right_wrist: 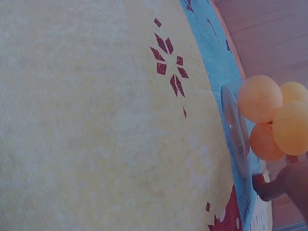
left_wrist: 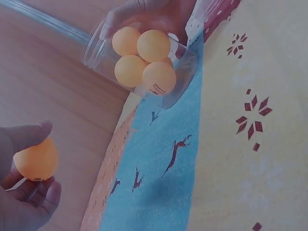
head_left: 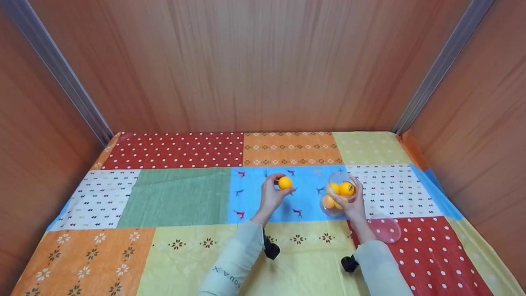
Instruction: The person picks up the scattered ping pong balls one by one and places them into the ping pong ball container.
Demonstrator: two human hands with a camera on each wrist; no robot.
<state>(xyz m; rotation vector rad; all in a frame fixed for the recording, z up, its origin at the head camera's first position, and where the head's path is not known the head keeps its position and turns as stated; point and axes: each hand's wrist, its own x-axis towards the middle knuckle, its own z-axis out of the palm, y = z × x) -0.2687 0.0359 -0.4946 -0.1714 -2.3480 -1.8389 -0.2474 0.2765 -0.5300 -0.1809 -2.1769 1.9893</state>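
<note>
An orange ping-pong ball [head_left: 285,183] is pinched between the thumb and fingers of my left hand [head_left: 272,197], raised over the blue patch of the cloth. To the right, my right hand [head_left: 354,205] grips a clear plastic jar [head_left: 328,211] around its side. Several more orange ping-pong balls [left_wrist: 130,70] lie inside the jar, bunched together. In the left wrist view the jar is tilted, its threaded mouth [left_wrist: 91,48] uncovered. Some of the right hand's fingers are hidden behind the jar and balls.
A clear round lid [head_left: 384,229] lies on the red dotted patch, right of my right forearm. The patchwork tablecloth [head_left: 185,197] covers the table. Wood-grain panels [head_left: 254,65] stand at the back and both sides, with metal posts [head_left: 444,65] in the corners.
</note>
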